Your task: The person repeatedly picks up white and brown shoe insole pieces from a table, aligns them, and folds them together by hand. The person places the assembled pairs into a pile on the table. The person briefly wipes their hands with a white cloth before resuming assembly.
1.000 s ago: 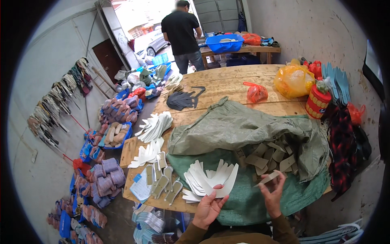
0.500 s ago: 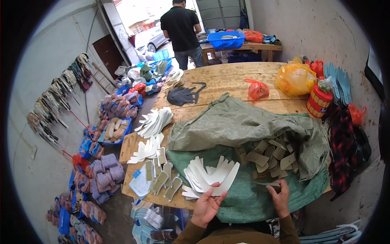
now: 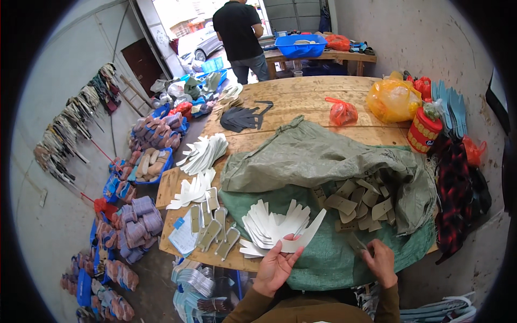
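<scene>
At the table's near edge, my left hand (image 3: 274,269) is palm up, its thumb and fingers closed on a white curved strip (image 3: 308,237). Just behind it lies a fanned pile of white strips (image 3: 261,226). To the right, my right hand (image 3: 381,262) pinches a flat olive-grey piece (image 3: 356,243), slightly blurred, over the green woven sheet (image 3: 320,266). Beyond that hand, a heap of similar olive-grey pieces (image 3: 358,204) spills from the mouth of a grey-green woven sack (image 3: 318,156). Several olive pieces with white edging (image 3: 215,231) lie left of the white strips.
More white strips (image 3: 207,151) and dark cut pieces (image 3: 239,118) lie along the table's left side. A red bag (image 3: 343,112), a yellow bag (image 3: 393,99) and a red tin (image 3: 424,131) stand farther back. Bundles (image 3: 142,215) crowd the floor at left. A person (image 3: 237,32) stands beyond the table.
My right hand has moved slightly right and down, and the olive-grey piece in it has turned from lying sideways to slanting. My left hand keeps the white strip, which now slants more steeply.
</scene>
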The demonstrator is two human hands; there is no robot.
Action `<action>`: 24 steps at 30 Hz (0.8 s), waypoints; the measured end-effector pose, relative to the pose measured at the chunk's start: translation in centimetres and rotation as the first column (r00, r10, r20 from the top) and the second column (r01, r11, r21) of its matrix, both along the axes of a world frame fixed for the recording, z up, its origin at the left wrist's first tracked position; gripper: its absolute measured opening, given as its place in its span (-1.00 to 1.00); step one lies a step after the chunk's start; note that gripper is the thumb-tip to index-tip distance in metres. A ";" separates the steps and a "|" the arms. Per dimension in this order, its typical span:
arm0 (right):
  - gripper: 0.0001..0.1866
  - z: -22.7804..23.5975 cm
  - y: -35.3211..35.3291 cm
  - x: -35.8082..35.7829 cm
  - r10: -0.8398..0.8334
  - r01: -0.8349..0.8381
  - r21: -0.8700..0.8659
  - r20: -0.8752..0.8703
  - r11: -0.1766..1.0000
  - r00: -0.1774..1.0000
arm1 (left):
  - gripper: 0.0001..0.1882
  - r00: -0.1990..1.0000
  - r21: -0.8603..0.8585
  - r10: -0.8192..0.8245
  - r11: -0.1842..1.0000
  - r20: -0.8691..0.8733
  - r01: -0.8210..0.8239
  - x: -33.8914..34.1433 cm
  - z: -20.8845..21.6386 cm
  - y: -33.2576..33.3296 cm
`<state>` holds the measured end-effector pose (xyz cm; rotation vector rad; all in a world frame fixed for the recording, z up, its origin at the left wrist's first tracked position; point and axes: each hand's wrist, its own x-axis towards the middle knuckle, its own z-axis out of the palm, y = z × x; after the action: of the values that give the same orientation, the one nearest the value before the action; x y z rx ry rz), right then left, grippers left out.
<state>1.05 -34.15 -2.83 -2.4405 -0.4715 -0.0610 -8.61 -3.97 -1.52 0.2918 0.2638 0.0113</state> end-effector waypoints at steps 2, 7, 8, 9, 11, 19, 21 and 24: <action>-0.83 -0.6 -0.6 0.2 -0.052 0.066 0.127 -0.115 0.990 0.992 | -0.58 1.000 0.011 -0.007 1.000 0.003 0.007 0.0 0.2 0.0; -0.74 1.9 0.8 0.0 0.297 0.352 0.816 -0.513 0.458 0.805 | -0.57 1.000 0.095 -0.023 0.995 -0.015 0.024 -0.1 1.6 -0.5; -0.70 2.1 1.1 -0.5 0.368 0.391 0.869 -0.485 0.303 0.793 | -0.57 0.999 0.128 -0.040 0.991 -0.001 0.039 0.0 1.4 -0.8; -0.65 2.0 2.1 -0.1 0.383 0.439 0.873 -0.487 0.211 0.785 | -0.57 0.998 0.162 -0.055 0.985 0.013 0.052 0.7 1.6 -0.6; -0.57 2.1 3.2 -0.1 0.462 0.441 0.876 -0.479 0.196 0.746 | -0.57 0.997 0.155 -0.082 0.985 -0.004 0.082 0.8 0.8 -1.1; -0.46 4.4 9.5 -0.3 0.572 0.188 0.881 -0.431 0.434 0.698 | -0.59 0.993 0.133 -0.074 0.987 -0.095 0.087 -0.4 1.4 -2.6; -0.48 5.2 11.9 -1.4 0.521 0.128 0.909 -0.338 0.398 0.783 | -0.58 0.989 0.131 -0.089 0.986 -0.115 0.104 -0.7 0.9 -2.6; -0.56 4.0 12.3 -0.6 0.483 -0.300 0.714 -0.061 0.633 0.873 | -0.58 0.990 0.080 -0.052 0.995 -0.128 0.062 -0.6 1.0 -3.0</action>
<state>0.47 -21.88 1.19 -1.5328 -0.7144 0.2239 -9.18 -6.99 -0.55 0.3840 0.3807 -0.0528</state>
